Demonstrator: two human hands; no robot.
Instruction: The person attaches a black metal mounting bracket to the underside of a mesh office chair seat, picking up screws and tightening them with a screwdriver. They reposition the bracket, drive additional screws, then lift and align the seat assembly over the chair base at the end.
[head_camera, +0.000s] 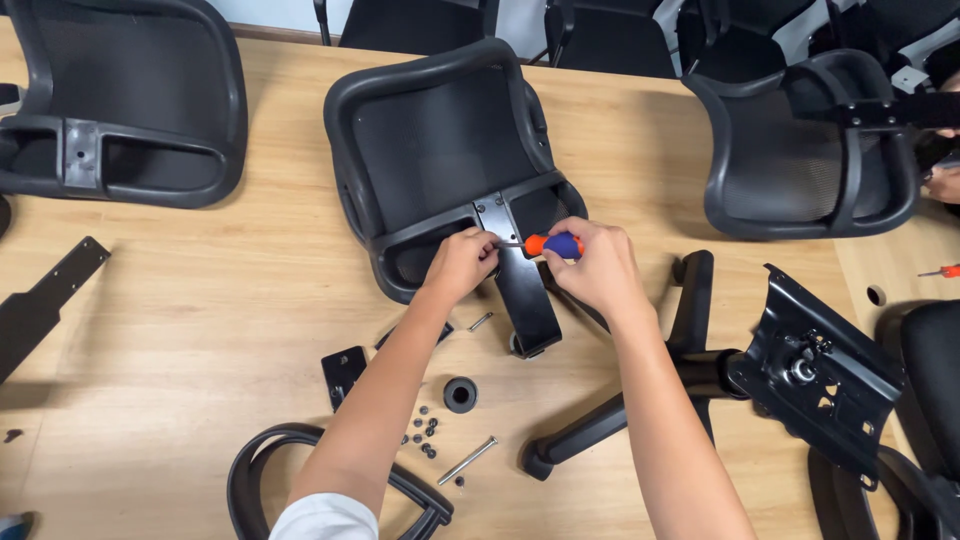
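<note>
Centrally, your right hand is closed around the orange-and-blue handle of a screwdriver, whose shaft points left toward the metal bracket on the black mesh chair back. Your left hand is curled at the screwdriver's tip, fingertips pinched against the bracket; what it pinches is too small to tell. The bracket sits on the lower crossbar of the chair back, and a black support arm runs down from it toward you, lying flat on the worktop.

Just below your left forearm lie a short screw, a small black plate, a black round bushing, a cluster of small dark washers and a long bolt. A black armrest loop lies at the near edge. To your right rest a chair base leg and a black seat mechanism plate.

Further out, a second chair back lies at the far left and a third chair back at the far right, with a flat black bar at the left edge. The worktop is light wood; more black chairs stand beyond its far edge.
</note>
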